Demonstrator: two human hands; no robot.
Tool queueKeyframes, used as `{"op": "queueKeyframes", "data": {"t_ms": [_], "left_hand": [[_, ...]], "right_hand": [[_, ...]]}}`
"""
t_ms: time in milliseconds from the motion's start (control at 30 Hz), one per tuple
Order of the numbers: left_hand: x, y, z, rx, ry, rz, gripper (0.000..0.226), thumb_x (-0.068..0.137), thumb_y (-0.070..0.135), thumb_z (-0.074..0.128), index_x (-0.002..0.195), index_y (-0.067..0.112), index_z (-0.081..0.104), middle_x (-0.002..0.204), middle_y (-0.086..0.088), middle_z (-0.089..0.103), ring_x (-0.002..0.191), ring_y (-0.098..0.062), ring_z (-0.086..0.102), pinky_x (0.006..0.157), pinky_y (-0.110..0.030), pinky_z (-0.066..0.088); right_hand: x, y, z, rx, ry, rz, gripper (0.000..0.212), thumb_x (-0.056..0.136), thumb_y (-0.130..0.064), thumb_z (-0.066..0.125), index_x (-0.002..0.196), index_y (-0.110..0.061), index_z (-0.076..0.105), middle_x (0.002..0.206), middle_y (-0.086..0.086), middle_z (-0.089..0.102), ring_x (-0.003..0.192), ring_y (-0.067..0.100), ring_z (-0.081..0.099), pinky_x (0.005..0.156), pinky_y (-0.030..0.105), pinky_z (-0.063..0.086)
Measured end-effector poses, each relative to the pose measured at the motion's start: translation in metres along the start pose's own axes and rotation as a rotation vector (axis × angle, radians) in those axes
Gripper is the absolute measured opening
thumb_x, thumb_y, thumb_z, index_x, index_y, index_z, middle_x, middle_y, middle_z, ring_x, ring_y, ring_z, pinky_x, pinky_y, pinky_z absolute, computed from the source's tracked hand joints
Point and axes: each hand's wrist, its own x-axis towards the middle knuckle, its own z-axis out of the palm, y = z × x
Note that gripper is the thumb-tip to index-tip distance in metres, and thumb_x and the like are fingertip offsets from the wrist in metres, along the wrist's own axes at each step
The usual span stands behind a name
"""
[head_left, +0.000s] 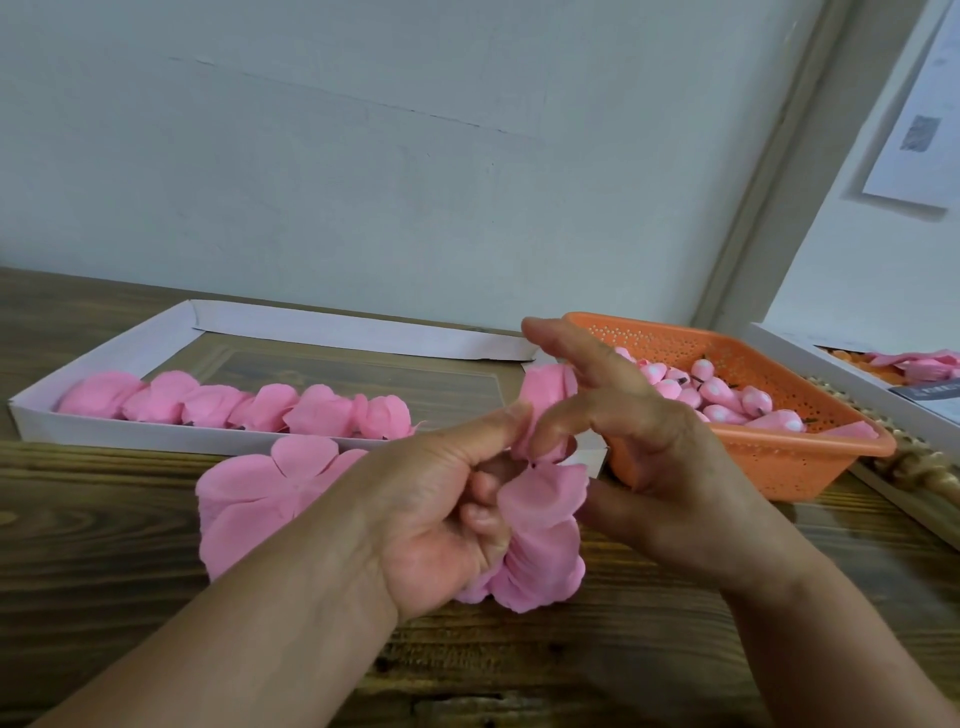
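My left hand (441, 514) grips a pink fabric flower (540, 530) above the wooden table, palm turned up, its fingers curled round the petals. My right hand (639, 441) meets it from the right; its thumb and a bent finger pinch the flower's upper petals while the index finger points up. A flat stack of pink fabric petals (249, 499) lies on the table just left of my left wrist. What sits at the flower's centre is hidden by my fingers.
A shallow white cardboard tray (171, 434) at the back left holds a row of finished pink flowers (249, 408). An orange perforated basket (779, 457) at the right holds several pink buds (722, 397). Another white tray (810, 358) sits at the far right. A wall stands behind.
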Motion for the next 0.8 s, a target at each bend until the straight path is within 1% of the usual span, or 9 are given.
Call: {"op": "queueKeyframes", "data": {"t_ms": [67, 200, 267, 333, 400, 500, 600, 700, 800], "left_hand": [[-0.001, 0.0, 0.001, -0.01, -0.001, -0.003, 0.011, 0.049, 0.015, 0.074, 0.057, 0.008, 0.07, 0.057, 0.001, 0.053, 0.032, -0.001, 0.035, 0.028, -0.009, 0.026], [-0.002, -0.003, 0.003, -0.044, -0.04, -0.023, 0.017, 0.044, 0.013, 0.075, 0.06, 0.006, 0.07, 0.056, -0.002, 0.056, 0.032, -0.001, 0.036, 0.027, -0.009, 0.026], [-0.002, -0.004, 0.003, -0.038, -0.023, -0.003, 0.014, 0.049, 0.01, 0.073, 0.062, 0.007, 0.071, 0.053, -0.001, 0.052, 0.031, -0.001, 0.037, 0.027, -0.009, 0.026], [-0.002, -0.004, 0.004, -0.007, -0.01, 0.035, 0.012, 0.047, 0.006, 0.068, 0.056, 0.012, 0.072, 0.052, 0.001, 0.052, 0.031, -0.001, 0.037, 0.027, -0.009, 0.025], [-0.002, -0.005, 0.005, 0.017, 0.003, 0.066, 0.008, 0.04, 0.007, 0.067, 0.045, 0.013, 0.068, 0.05, 0.003, 0.053, 0.032, 0.0, 0.038, 0.027, -0.009, 0.024], [-0.002, -0.006, 0.005, 0.023, 0.025, 0.089, 0.008, 0.046, 0.005, 0.066, 0.043, 0.012, 0.067, 0.052, 0.001, 0.054, 0.035, -0.001, 0.045, 0.029, -0.009, 0.028], [0.0, -0.007, 0.005, -0.001, 0.047, 0.13, 0.009, 0.051, 0.004, 0.065, 0.045, 0.008, 0.069, 0.053, -0.003, 0.059, 0.042, -0.003, 0.055, 0.032, -0.009, 0.036], [0.001, -0.007, 0.006, -0.006, 0.039, 0.177, 0.005, 0.056, 0.007, 0.067, 0.056, 0.003, 0.071, 0.056, -0.006, 0.06, 0.046, -0.007, 0.059, 0.038, -0.012, 0.045], [0.0, -0.005, 0.005, 0.004, -0.016, 0.218, 0.027, 0.062, 0.024, 0.073, 0.077, 0.002, 0.069, 0.063, -0.008, 0.06, 0.052, -0.01, 0.06, 0.046, -0.016, 0.052]], "right_hand": [[0.001, -0.001, 0.002, -0.063, 0.002, -0.017, 0.044, 0.069, 0.01, 0.07, 0.094, -0.027, 0.063, 0.149, 0.003, 0.033, 0.135, 0.002, 0.033, 0.098, 0.01, 0.033], [0.002, -0.004, 0.006, -0.115, 0.107, -0.05, 0.024, 0.075, -0.011, 0.074, 0.085, -0.033, 0.067, 0.141, -0.001, 0.043, 0.131, 0.004, 0.039, 0.099, 0.013, 0.034], [0.002, -0.003, 0.009, -0.109, 0.191, -0.033, 0.017, 0.075, -0.017, 0.075, 0.081, -0.032, 0.069, 0.134, -0.002, 0.049, 0.125, 0.004, 0.045, 0.103, 0.025, 0.037], [0.002, 0.0, 0.011, -0.115, 0.265, 0.026, 0.004, 0.073, -0.019, 0.074, 0.076, -0.018, 0.071, 0.129, -0.003, 0.052, 0.123, 0.003, 0.048, 0.107, 0.041, 0.034], [0.002, 0.002, 0.012, -0.083, 0.298, 0.083, 0.008, 0.073, -0.02, 0.072, 0.076, -0.014, 0.069, 0.125, -0.007, 0.054, 0.12, 0.001, 0.049, 0.107, 0.052, 0.032], [0.004, -0.001, 0.014, -0.049, 0.312, 0.11, 0.009, 0.073, -0.02, 0.07, 0.078, -0.024, 0.064, 0.122, -0.008, 0.055, 0.119, -0.003, 0.048, 0.107, 0.055, 0.029], [0.004, -0.001, 0.015, -0.044, 0.319, 0.126, 0.007, 0.074, -0.019, 0.069, 0.079, -0.021, 0.063, 0.122, -0.006, 0.056, 0.119, -0.002, 0.048, 0.108, 0.055, 0.028], [0.004, 0.001, 0.014, -0.012, 0.31, 0.154, 0.008, 0.074, -0.019, 0.068, 0.08, -0.013, 0.067, 0.122, -0.006, 0.056, 0.119, -0.002, 0.049, 0.11, 0.055, 0.025], [0.004, 0.003, 0.012, 0.038, 0.314, 0.181, 0.015, 0.074, -0.02, 0.068, 0.082, -0.008, 0.07, 0.121, -0.005, 0.057, 0.117, 0.003, 0.051, 0.11, 0.054, 0.026]]}}
